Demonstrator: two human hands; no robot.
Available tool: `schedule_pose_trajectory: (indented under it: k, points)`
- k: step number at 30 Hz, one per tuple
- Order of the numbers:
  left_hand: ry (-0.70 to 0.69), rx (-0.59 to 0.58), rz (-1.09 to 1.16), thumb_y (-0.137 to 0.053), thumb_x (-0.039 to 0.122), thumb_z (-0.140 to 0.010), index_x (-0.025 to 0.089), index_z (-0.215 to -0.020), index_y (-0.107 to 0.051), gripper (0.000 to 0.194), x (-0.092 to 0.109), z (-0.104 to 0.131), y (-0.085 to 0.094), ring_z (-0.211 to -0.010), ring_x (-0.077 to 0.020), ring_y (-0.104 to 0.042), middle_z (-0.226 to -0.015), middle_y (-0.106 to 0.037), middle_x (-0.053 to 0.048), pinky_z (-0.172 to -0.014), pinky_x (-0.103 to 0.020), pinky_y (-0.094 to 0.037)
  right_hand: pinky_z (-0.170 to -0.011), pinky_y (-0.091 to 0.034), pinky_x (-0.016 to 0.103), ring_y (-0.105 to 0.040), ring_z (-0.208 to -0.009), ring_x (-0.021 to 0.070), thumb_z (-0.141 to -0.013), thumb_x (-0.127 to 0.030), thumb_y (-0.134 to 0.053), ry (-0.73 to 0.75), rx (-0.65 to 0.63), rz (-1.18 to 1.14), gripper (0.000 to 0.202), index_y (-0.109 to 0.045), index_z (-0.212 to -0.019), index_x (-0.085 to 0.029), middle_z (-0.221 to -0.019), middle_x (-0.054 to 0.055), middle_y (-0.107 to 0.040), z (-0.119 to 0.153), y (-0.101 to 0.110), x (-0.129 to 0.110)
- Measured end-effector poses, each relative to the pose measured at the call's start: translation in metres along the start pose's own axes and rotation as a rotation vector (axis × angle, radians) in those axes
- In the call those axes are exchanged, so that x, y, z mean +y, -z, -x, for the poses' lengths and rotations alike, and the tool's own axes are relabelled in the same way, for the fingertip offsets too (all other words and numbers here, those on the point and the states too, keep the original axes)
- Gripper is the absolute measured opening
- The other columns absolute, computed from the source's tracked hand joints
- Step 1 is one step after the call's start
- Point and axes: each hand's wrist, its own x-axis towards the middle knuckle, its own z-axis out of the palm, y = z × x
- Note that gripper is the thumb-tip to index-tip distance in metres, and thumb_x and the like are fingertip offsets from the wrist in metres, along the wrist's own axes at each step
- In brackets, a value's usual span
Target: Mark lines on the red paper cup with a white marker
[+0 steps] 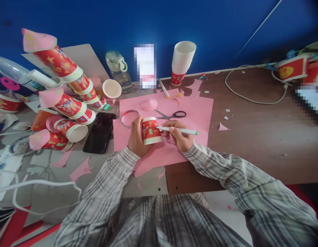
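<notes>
The left hand [135, 136] is wrapped around a red paper cup [150, 130] standing upside down on the pink paper [195, 113] (scissors [171, 115] just behind). The right hand [180, 134] pinches a pen [177, 130], tip touching the cup.

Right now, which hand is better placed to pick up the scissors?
Probably the right hand: the scissors lie just beyond it on the pink paper. It holds a pen, though; the left hand grips the cup.

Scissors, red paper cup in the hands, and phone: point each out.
scissors [171, 116], head view, on the pivot where the blades meet.
red paper cup [150, 131], head view, on its printed side.
phone [99, 133], head view, on the dark screen.
</notes>
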Motion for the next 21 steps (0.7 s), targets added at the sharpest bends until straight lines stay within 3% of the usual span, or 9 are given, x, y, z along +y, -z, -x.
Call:
schedule_pose_trajectory:
  k: [21]
  points:
    - [-0.031,0.007,-0.021,-0.066,0.042,-0.069,0.014,-0.134,-0.013,0.088,-0.0009,-0.0004,0.0001,-0.116,-0.0301,-0.043,-0.123,-0.04,-0.018,-0.098,-0.052,-0.042,-0.049,-0.043,0.03,-0.054,-0.054,0.0164,-0.08,-0.04,-0.052,-0.001,-0.009,-0.026,0.029,-0.061,-0.088,-0.013,-0.059,0.003,-0.059,-0.0021,0.0001,0.0009]
